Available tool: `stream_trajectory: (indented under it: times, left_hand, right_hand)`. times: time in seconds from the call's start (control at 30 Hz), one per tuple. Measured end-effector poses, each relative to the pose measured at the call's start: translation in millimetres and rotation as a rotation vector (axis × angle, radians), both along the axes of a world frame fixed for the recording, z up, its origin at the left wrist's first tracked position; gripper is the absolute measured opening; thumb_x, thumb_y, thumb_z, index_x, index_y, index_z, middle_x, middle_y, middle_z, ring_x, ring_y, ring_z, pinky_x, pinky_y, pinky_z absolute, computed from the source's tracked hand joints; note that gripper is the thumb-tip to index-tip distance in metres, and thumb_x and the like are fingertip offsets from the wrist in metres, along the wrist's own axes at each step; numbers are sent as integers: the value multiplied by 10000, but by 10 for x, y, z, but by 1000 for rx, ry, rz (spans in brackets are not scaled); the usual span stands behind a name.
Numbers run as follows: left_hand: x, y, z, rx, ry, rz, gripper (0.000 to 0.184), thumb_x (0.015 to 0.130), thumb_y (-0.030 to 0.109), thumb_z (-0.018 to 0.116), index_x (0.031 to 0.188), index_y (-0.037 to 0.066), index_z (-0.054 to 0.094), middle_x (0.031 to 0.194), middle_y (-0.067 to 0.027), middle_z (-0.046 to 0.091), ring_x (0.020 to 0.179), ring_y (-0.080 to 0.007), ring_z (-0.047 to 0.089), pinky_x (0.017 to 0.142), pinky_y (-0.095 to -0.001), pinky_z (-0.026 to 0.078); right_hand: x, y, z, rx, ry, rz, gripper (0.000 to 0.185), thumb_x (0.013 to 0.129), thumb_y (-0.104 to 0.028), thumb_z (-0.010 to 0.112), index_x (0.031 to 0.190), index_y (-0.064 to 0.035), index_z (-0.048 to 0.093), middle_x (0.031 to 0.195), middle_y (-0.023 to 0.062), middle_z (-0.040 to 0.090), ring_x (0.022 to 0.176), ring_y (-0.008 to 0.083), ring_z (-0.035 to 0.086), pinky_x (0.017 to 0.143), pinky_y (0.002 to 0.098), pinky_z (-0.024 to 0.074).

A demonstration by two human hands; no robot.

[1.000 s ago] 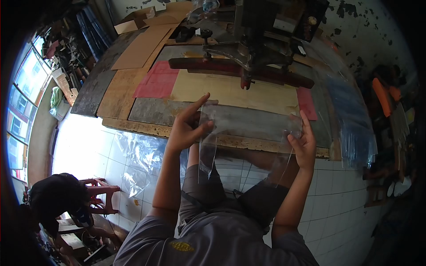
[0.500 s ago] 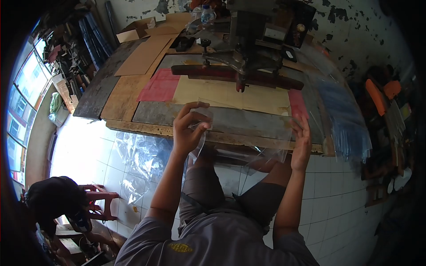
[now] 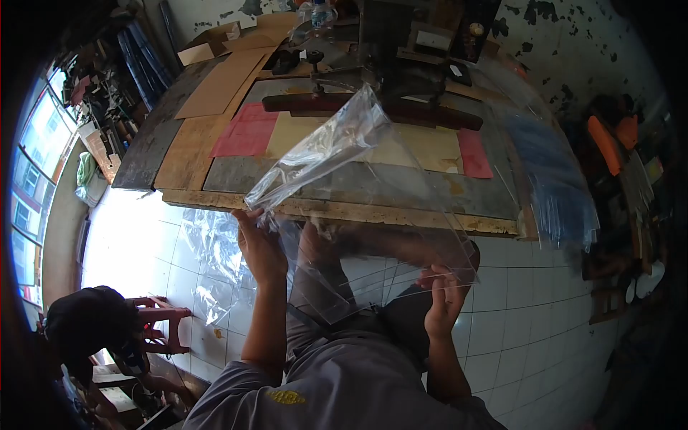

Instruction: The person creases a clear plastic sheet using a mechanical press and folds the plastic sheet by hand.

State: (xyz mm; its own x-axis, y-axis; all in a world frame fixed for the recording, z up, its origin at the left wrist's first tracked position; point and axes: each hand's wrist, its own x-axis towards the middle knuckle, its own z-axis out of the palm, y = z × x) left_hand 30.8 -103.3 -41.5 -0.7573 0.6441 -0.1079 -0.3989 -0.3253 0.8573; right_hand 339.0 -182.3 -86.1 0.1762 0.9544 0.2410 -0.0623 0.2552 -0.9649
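Observation:
A clear plastic sheet [image 3: 344,143] hangs between my hands, its upper part folded and creased over the table's front edge. My left hand [image 3: 261,247] is closed on its lower left side. Around its lower right corner, above my thigh, my right hand [image 3: 446,297] has its fingers closed. Behind the sheet, a yellow panel [image 3: 423,145] lies on the table between a left red patch [image 3: 247,130] and a right red patch [image 3: 474,153]. A dark red press bar [image 3: 373,111] on a metal frame stands above them.
Cardboard [image 3: 222,86] lies at the table's left. Stacked clear-blue plastic sheets [image 3: 555,179] hang over its right side. Crumpled plastic [image 3: 215,265] is on the floor. Another person [image 3: 93,322] bends beside a red stool [image 3: 163,326] at lower left.
My left hand has moved left and down. My right hand has dropped lower and slightly left. The plastic sheet, earlier stretched between them, now rises in a folded peak over the table.

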Motion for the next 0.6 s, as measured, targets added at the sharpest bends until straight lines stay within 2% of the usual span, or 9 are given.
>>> stream_trajectory:
  times: [0.07,0.2,0.27,0.4,0.47,0.5,0.53,0.57,0.6]
  left_hand:
    - [176,-9,50,11,-21,49,539,1053,618,567,992,88,636,866,-23,650,691,-77,590,595,-229,452]
    - [18,-125,-195,34,-28,-29,547,1062,621,541,959,93,638,840,-10,628,667,-49,570,557,-224,427]
    - [21,-151,-218,69,14,-15,560,1061,629,531,938,93,634,839,-12,620,652,-39,561,535,-219,411]
    - [39,-222,-416,42,79,-103,566,1089,624,449,1001,80,581,734,-44,584,612,-143,585,582,-248,463]
    - [194,-209,-409,83,41,-136,575,1090,629,428,996,80,570,734,-58,587,638,-167,627,596,-269,493]
    - [193,-234,-458,127,25,-210,562,1098,602,430,984,70,572,833,-74,612,680,-174,638,631,-290,524]
    - [189,-271,-546,171,9,-284,549,1105,575,432,973,61,573,933,-90,637,721,-181,649,667,-312,555]
    - [190,-294,-608,214,-8,-359,538,1113,548,434,961,51,574,1032,-106,662,763,-188,661,702,-333,587]
    - [207,-294,-601,324,-63,-479,564,1081,584,467,968,39,557,1133,-154,668,845,-242,699,734,-392,612]
  right_hand:
    - [-54,44,130,52,62,33,240,1086,-86,542,1267,49,625,1068,154,704,985,223,695,863,344,565]
    - [-219,205,315,180,139,-1,267,1054,-13,590,1316,33,620,1089,148,704,993,221,690,882,356,574]
    - [-152,201,305,104,-69,-27,314,1024,29,616,1338,32,614,1137,144,696,1019,228,693,932,352,565]
    - [-51,186,498,54,-620,53,387,1011,-9,645,1394,24,599,1290,155,659,1162,261,669,1051,366,520]
    - [10,306,251,241,-258,247,408,1014,-59,653,1413,8,602,1377,172,618,1258,276,616,1111,386,472]
    - [7,381,185,330,-74,342,419,1016,-84,657,1423,0,603,1421,180,597,1306,283,589,1141,396,448]
    - [26,454,143,309,81,452,472,1053,-154,628,1495,-18,535,1544,207,504,1445,325,482,1212,445,373]
    - [40,459,115,251,183,481,506,1060,-166,624,1526,-22,489,1568,214,477,1473,339,453,1222,456,361]
    - [-33,447,243,193,286,505,543,1066,-178,621,1557,-27,444,1593,220,449,1501,353,425,1233,467,349]
